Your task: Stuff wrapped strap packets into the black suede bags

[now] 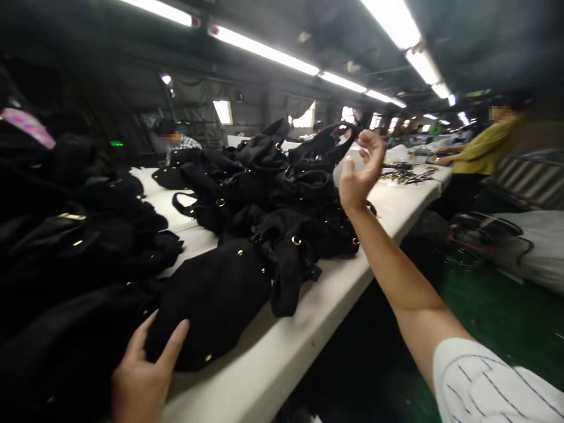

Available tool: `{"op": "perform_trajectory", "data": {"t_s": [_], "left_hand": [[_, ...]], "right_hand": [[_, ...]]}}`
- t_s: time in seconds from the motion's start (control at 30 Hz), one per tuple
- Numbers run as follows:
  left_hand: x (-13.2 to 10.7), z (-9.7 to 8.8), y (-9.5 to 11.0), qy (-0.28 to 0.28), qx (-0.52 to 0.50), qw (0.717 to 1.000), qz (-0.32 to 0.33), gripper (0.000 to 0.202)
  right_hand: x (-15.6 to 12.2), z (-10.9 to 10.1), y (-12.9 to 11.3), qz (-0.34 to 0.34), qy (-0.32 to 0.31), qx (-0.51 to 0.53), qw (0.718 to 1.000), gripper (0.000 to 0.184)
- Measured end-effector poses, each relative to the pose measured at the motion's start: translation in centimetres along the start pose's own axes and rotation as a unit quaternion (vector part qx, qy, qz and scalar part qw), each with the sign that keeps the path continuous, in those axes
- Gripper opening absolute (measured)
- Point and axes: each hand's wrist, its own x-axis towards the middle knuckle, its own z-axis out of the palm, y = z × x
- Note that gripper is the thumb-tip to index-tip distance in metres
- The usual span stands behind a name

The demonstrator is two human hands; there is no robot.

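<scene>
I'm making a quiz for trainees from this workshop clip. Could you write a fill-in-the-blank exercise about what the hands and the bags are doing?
1. The left hand rests on a ____ fabric bag.
2. The right hand is raised in the air and holds ____.
3. The bags lie piled on a long ____ table.
4. A person in a ____ top stands at the table's far end.

Missing words: black; nothing; white; yellow
</scene>
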Motion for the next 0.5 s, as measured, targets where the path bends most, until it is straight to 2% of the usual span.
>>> {"op": "perform_trajectory", "data": {"t_s": [0.07, 0.1, 0.17, 0.2, 0.23, 0.27, 0.3, 0.37, 0.4, 0.43, 0.5], "left_hand": [[-0.7, -0.4, 0.0, -0.021, -0.047, 0.997, -0.062, 0.078], [-1.1, -0.6, 0.4, -0.022, -0.073, 0.994, -0.074, 0.077], [-2.1, -0.7, 1.6, 0.015, -0.073, 0.996, -0.052, 0.064], [-2.8, -0.9, 2.2, 0.043, -0.053, 0.998, -0.005, 0.053], [-3.6, -1.2, 2.6, 0.071, -0.031, 0.994, 0.076, 0.039], [-4.4, -1.5, 2.9, 0.096, -0.014, 0.978, 0.184, 0.026], [-5.3, -2.0, 3.1, 0.107, -0.007, 0.946, 0.305, 0.018], [-6.9, -2.9, 3.1, 0.067, -0.003, 0.86, 0.505, 0.019], [-7.7, -3.2, 2.9, 0.03, 0.008, 0.826, 0.563, 0.024], [-8.5, -3.4, 2.8, -0.008, 0.029, 0.804, 0.594, 0.028], [-10.2, -3.0, 2.5, -0.057, 0.056, 0.776, 0.626, 0.029]], "right_hand": [[-2.8, -3.8, -6.1, -0.051, -0.104, 0.09, 0.989, 0.035], [-4.4, -5.7, -8.9, -0.076, -0.179, 0.141, 0.971, 0.03], [-7.5, -8.6, -13.4, -0.091, -0.28, 0.231, 0.927, 0.034], [-8.9, -9.4, -14.9, -0.073, -0.316, 0.257, 0.91, 0.037], [-10.2, -9.9, -15.8, -0.04, -0.34, 0.273, 0.899, 0.038], [-11.3, -10.1, -16.1, 0.009, -0.354, 0.279, 0.892, 0.038], [-12.2, -10.1, -16.0, 0.069, -0.365, 0.28, 0.885, 0.036], [-13.3, -10.0, -14.9, 0.199, -0.394, 0.285, 0.851, 0.033], [-13.6, -9.9, -14.3, 0.258, -0.416, 0.294, 0.821, 0.034], [-13.8, -10.0, -13.7, 0.306, -0.443, 0.306, 0.785, 0.037], [-14.1, -10.3, -13.2, 0.357, -0.505, 0.324, 0.716, 0.047]]}}
